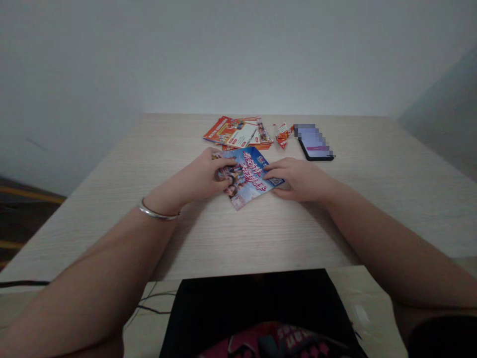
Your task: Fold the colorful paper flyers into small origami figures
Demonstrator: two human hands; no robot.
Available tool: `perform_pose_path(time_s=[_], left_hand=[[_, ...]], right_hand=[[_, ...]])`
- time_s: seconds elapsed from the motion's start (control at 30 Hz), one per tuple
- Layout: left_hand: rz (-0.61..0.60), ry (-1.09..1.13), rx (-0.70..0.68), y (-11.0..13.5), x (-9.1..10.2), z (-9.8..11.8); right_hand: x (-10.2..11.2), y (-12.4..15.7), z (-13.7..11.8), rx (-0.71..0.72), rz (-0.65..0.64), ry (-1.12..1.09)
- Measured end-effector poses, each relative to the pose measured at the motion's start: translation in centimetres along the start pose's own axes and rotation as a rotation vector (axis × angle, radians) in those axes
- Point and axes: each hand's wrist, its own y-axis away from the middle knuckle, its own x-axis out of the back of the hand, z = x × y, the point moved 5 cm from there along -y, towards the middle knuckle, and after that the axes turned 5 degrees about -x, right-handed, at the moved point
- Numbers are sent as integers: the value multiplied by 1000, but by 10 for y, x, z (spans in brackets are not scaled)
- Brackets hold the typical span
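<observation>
A blue printed flyer [246, 174] with red-and-white lettering and pictures of people is held just above the table. At its left edge, the thumb and fingers of my left hand [210, 174] are closed on it. My right hand [298, 180] pinches the right edge, with the thumb underneath and fingers on top near a printed square code. Just beyond the flyer lies a loose pile of orange and white leaflets [238, 132], its near side partly covered by the flyer. A silver bangle [158, 214] circles my left wrist.
A crumpled red and clear wrapper [282, 136] rests right of the pile, beside a black phone [316, 144] with its screen lit and partly blurred. The pale wooden table [149, 144] meets a wall at its far edge. Dark cables [156, 303] show at the lower left.
</observation>
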Motion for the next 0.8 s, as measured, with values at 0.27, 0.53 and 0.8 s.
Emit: perform_pose_path(time_s=[0.27,0.53,0.8], left_hand=[[38,-154,25,-1,-2,-2],[14,58,279,-3,8,2],[33,26,255,-6,-3,1]], right_hand=[[4,-5,-12,142,150,103],[-8,-13,-25,169,51,190],[-7,-12,-24,127,-6,13]])
